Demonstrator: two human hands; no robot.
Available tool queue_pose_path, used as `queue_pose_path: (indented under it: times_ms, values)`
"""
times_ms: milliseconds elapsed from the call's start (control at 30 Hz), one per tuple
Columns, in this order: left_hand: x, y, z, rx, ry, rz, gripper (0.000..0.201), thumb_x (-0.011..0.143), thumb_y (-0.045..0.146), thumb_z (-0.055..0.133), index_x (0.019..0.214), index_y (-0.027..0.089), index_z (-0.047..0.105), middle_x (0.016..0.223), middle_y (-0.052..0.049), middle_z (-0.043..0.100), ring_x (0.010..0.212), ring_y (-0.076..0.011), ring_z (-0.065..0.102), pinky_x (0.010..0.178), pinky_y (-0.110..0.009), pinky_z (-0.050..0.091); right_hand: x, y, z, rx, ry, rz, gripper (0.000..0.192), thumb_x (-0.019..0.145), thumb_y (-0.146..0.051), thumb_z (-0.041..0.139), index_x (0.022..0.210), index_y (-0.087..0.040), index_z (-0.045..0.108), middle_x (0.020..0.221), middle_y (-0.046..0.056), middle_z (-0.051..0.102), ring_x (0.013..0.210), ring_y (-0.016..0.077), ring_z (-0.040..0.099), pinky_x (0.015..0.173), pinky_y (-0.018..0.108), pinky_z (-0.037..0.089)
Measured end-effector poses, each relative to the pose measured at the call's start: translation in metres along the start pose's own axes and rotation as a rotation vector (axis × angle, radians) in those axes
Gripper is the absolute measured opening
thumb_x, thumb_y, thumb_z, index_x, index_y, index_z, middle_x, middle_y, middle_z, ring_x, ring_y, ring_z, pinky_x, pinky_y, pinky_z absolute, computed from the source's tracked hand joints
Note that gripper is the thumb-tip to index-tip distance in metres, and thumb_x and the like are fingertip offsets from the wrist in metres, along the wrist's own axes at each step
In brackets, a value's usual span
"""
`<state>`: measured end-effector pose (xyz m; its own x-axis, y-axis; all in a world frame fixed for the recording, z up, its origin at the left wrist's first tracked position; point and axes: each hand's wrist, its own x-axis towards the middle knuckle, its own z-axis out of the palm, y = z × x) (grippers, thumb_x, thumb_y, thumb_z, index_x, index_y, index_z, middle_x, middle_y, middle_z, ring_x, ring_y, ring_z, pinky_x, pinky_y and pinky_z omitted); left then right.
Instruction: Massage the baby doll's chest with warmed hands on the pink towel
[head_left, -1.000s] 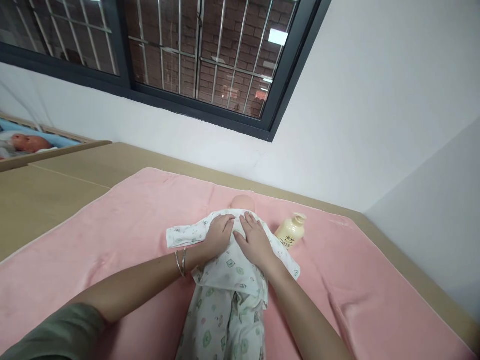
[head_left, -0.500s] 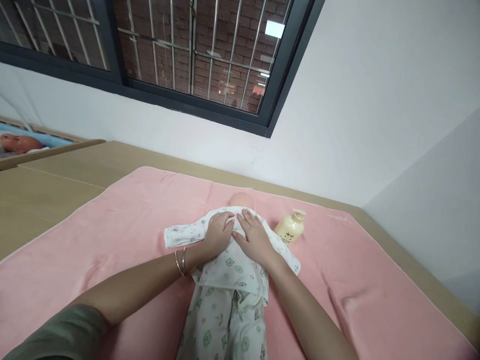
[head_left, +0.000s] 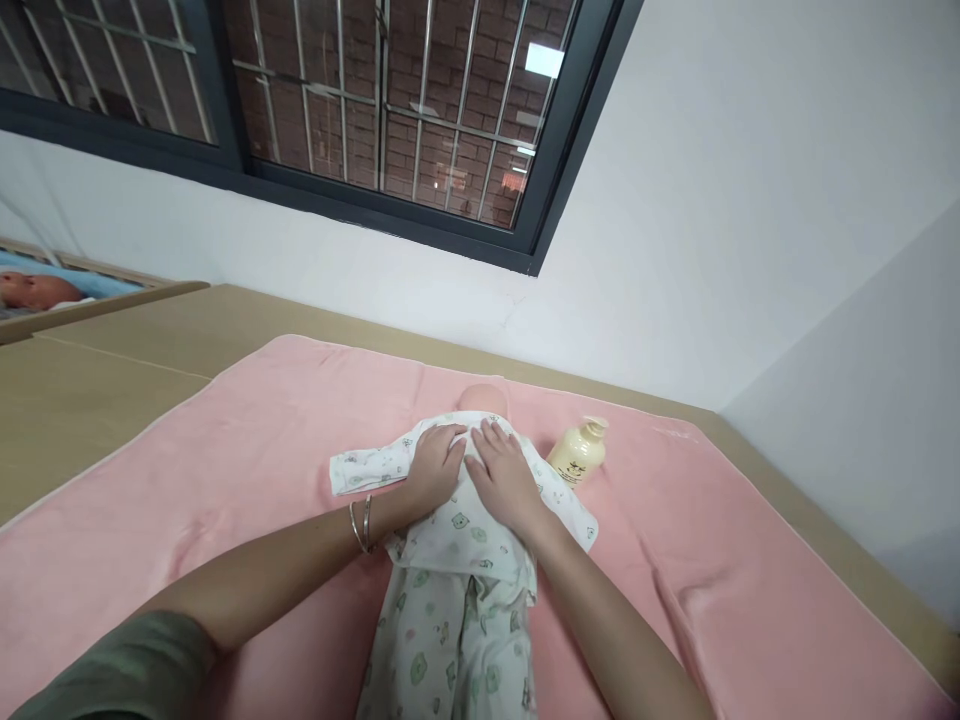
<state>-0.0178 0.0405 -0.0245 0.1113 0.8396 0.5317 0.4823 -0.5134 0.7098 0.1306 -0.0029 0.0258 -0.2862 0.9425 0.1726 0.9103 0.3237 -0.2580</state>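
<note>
Head view: left hand (head_left: 433, 468) and right hand (head_left: 504, 477) lie flat on doll (head_left: 457, 540).

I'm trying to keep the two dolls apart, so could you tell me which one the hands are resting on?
The doll in printed pyjamas on the pink blanket; both hands lie on its chest. The other doll lies far left, untouched.

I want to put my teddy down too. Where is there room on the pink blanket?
The pink blanket is bare left of the doll, and on the right past the cream bottle. It is crowded in the middle, where the left hand and right hand press on the doll.
</note>
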Motion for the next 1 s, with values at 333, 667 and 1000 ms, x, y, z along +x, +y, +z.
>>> queue_pose_path:
  times_ms: [333,667,1000]
  values:
    - [0.001,-0.003,0.009,0.205,-0.123,0.000,0.045,0.098,0.038,0.039,0.134,0.016,0.054,0.141,-0.017,0.057,0.138,-0.0314,0.046,0.118,-0.058,0.027,0.007,0.003,-0.003,-0.073,0.006,0.284,0.070,0.103,-0.048,0.030,0.152,0.002,0.032,0.157,0.027,0.029,0.150,0.0356,0.025,0.122,0.048,0.019]
    - [0.006,-0.004,0.000,0.236,-0.190,0.069,0.046,0.098,0.034,0.035,0.134,0.014,0.055,0.141,-0.017,0.057,0.137,-0.0306,0.046,0.118,-0.057,0.029,-0.002,-0.011,0.000,-0.078,0.032,0.240,0.063,0.104,-0.041,0.025,0.152,-0.001,0.035,0.157,0.023,0.033,0.149,0.0354,0.026,0.122,0.050,0.020]
    - [-0.016,0.016,0.000,0.333,-0.201,0.205,0.047,0.095,0.028,0.040,0.135,0.010,0.054,0.145,-0.022,0.052,0.140,-0.0355,0.043,0.115,-0.056,0.033,0.009,0.024,-0.007,0.031,-0.010,0.242,0.064,0.103,-0.047,0.029,0.151,-0.006,0.038,0.158,0.019,0.032,0.150,0.0312,0.025,0.122,0.049,0.022]
